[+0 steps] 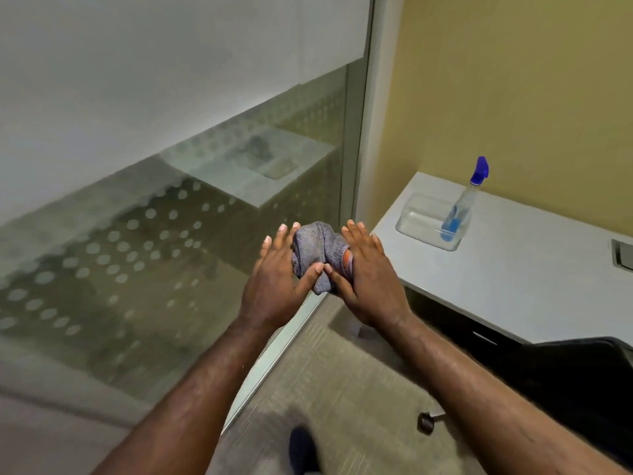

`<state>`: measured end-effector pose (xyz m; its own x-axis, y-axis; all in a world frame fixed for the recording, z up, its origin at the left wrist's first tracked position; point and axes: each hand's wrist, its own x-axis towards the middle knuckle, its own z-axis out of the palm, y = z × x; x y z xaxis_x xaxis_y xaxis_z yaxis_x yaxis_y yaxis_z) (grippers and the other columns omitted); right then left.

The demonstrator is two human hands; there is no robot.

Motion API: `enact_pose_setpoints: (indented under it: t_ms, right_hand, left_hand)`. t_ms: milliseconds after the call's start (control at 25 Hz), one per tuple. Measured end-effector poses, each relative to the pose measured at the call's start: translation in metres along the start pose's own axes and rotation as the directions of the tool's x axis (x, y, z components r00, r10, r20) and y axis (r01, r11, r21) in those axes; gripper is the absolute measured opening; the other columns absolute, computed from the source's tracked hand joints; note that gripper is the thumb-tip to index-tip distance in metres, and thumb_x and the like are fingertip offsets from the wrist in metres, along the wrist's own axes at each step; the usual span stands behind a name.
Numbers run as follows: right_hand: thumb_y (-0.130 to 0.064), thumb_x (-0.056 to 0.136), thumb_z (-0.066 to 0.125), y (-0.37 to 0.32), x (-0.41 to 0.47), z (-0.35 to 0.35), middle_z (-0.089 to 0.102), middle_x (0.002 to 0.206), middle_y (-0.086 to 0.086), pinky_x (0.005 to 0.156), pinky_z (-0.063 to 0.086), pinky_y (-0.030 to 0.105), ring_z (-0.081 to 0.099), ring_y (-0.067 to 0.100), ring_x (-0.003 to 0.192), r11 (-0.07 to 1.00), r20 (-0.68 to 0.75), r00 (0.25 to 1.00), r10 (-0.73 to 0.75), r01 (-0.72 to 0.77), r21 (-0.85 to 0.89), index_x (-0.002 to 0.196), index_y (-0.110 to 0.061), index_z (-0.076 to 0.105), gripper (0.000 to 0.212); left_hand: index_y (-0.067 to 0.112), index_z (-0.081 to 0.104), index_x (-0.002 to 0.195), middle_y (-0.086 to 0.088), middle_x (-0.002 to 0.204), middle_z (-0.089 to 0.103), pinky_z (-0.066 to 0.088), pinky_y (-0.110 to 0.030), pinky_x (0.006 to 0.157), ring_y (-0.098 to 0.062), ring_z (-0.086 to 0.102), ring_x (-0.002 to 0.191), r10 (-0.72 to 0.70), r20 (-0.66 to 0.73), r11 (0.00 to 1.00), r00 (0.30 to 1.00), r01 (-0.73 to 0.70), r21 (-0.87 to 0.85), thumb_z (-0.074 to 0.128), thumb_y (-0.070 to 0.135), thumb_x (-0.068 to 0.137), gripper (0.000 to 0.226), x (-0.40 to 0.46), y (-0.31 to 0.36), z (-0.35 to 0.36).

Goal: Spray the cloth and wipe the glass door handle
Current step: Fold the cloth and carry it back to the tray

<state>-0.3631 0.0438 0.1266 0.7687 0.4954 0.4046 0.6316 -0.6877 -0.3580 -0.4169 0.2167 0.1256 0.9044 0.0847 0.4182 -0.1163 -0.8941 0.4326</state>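
Cloth (317,257) sits bunched between my 2 hands, left hand (274,275) and right hand (364,279) pressing it, while spray bottle (460,204) stands upright off right, nearer the right hand.

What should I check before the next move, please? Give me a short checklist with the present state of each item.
1. Cloth held by both hands: ok, bunched between left hand and right hand.
2. Spray bottle within view: ok, upright in clear tray on the desk.
3. A hand free for spraying: not ok.
4. Cloth already damp: cannot tell.
5. Door handle located: cannot tell, not in view.
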Motion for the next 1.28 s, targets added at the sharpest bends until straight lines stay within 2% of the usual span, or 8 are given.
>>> enact_pose_setpoints:
  t_ms: [160,320,480,680,840,960,1080,1280]
  right_hand:
    - [-0.056,0.095,0.039,0.035,0.040,0.013,0.024,0.157,0.010,0.118,0.004,0.030,0.016,0.020,0.146,0.993,-0.020,0.993,0.117,-0.117,-0.025,0.149,-0.008,0.025,0.074]
    - [-0.054,0.095,0.041,0.062,0.075,0.018,0.029,0.156,0.008,0.117,0.006,0.027,0.020,0.020,0.145,0.966,-0.065,0.964,0.259,-0.259,0.005,0.149,-0.011,0.028,0.070]
    - [-0.047,0.096,0.047,0.096,0.099,0.022,0.027,0.157,0.007,0.117,0.005,0.027,0.017,0.019,0.146,0.927,-0.099,0.922,0.373,-0.373,0.021,0.149,-0.011,0.028,0.067]
    - [-0.052,0.094,0.044,0.142,0.126,0.021,0.023,0.159,0.003,0.117,0.007,0.028,0.015,0.017,0.147,0.879,-0.117,0.871,0.478,-0.474,0.059,0.150,-0.017,0.023,0.070]
    - [-0.054,0.093,0.041,0.193,0.147,0.015,0.027,0.157,0.002,0.116,0.012,0.030,0.019,0.018,0.146,0.848,-0.137,0.837,0.530,-0.524,0.083,0.150,-0.018,0.026,0.069]
    - [-0.053,0.093,0.042,0.238,0.160,0.009,0.030,0.156,0.003,0.116,0.013,0.030,0.021,0.018,0.145,0.828,-0.149,0.815,0.560,-0.553,0.090,0.149,-0.016,0.028,0.068]
    - [-0.056,0.092,0.037,0.281,0.172,0.010,0.033,0.154,0.005,0.118,0.011,0.030,0.021,0.017,0.145,0.826,-0.146,0.814,0.563,-0.559,0.071,0.148,-0.013,0.031,0.071]
    - [-0.049,0.094,0.045,0.332,0.183,0.027,0.040,0.150,0.006,0.116,0.025,0.038,0.028,0.021,0.143,0.740,-0.130,0.729,0.672,-0.653,0.162,0.144,-0.013,0.036,0.063]
  left_hand:
    - [0.008,0.030,0.150,0.001,0.157,0.027,0.006,-0.029,0.121,-0.007,0.012,0.146,0.060,0.051,0.996,0.997,-0.057,-0.070,0.035,0.059,0.092,0.077,0.063,-0.014,0.029]
    - [0.007,0.035,0.148,0.012,0.145,0.021,0.007,-0.027,0.118,-0.002,0.011,0.138,0.142,0.104,0.980,0.984,-0.126,-0.152,0.035,0.061,0.088,0.080,0.121,-0.020,0.050]
    - [0.013,0.032,0.150,-0.003,0.157,0.030,0.010,-0.035,0.122,-0.005,0.008,0.147,0.210,0.203,0.973,0.957,-0.184,-0.139,0.027,0.071,0.088,0.085,0.178,-0.029,0.089]
    - [0.014,0.036,0.149,-0.001,0.156,0.035,0.009,-0.036,0.121,-0.008,0.011,0.148,0.278,0.257,0.958,0.926,-0.249,-0.139,0.017,0.073,0.088,0.087,0.234,-0.022,0.132]
    - [0.013,0.034,0.150,-0.003,0.157,0.030,0.006,-0.032,0.122,-0.007,0.010,0.147,0.286,0.282,0.955,0.916,-0.248,-0.163,0.025,0.069,0.089,0.083,0.280,0.001,0.167]
    - [0.011,0.031,0.150,0.005,0.156,0.023,0.000,-0.024,0.118,0.001,0.005,0.137,0.286,0.298,0.952,0.911,-0.236,-0.194,0.039,0.058,0.094,0.074,0.312,0.026,0.194]
    - [0.011,0.029,0.151,0.004,0.155,0.025,-0.001,-0.022,0.116,-0.001,0.007,0.137,0.273,0.319,0.954,0.908,-0.213,-0.212,0.045,0.050,0.096,0.069,0.338,0.043,0.224]
    - [0.015,0.034,0.150,-0.003,0.154,0.038,0.004,-0.036,0.122,-0.015,0.018,0.148,0.265,0.396,0.960,0.879,-0.204,-0.189,0.028,0.066,0.091,0.078,0.368,0.045,0.288]
